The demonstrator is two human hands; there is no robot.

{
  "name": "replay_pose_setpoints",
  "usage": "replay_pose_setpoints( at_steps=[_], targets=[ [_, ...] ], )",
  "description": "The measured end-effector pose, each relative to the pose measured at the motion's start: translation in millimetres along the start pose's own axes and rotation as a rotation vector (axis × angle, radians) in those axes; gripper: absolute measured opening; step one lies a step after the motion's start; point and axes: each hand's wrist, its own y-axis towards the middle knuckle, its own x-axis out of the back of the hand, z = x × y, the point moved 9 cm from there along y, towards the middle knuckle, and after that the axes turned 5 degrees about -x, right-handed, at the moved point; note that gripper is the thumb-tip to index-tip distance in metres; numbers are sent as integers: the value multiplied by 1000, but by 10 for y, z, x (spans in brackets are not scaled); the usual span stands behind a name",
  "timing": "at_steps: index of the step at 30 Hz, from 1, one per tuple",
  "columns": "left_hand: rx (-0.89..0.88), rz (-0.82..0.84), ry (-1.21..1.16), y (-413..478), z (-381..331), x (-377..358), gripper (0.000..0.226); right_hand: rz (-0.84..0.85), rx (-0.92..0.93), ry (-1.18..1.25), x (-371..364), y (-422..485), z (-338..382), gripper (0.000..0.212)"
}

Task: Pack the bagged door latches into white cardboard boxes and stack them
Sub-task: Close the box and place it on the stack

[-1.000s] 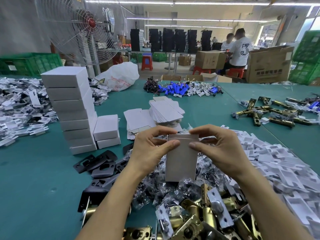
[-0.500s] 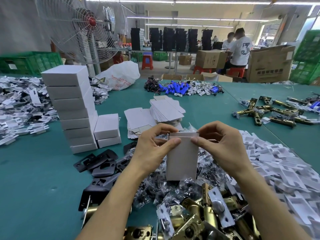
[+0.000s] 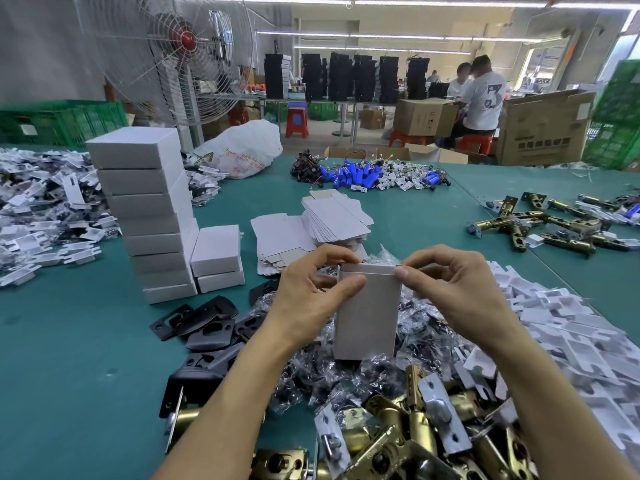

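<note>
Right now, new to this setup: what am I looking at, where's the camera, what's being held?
No machine here: a person works bare-handed. The single current picture comes from a camera worn on their head, looking forward and down. The left hand and right hand pinch the top corners of a white cardboard box, held upright over a pile of bagged latches. On the green table lie a stack of closed boxes, flat box blanks, black strike plates and brass latches.
</note>
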Motion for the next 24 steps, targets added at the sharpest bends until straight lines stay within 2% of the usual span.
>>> replay_pose_setpoints(
  at_steps=[5,8,11,24],
  targets=[
    [14,54,-46,-26,-32,-96,26,-46,184,-256,16,-42,231,10],
    [13,47,-72,-29,-37,-90,28,-46,173,-191,14,-57,221,19],
    [9,47,-79,-31,-43,-90,29,71,172,-159,-95,-65,200,35],
    [2,30,23,-17,-36,-46,35,90,196,-177,-160,-39,147,27]
  ],
)
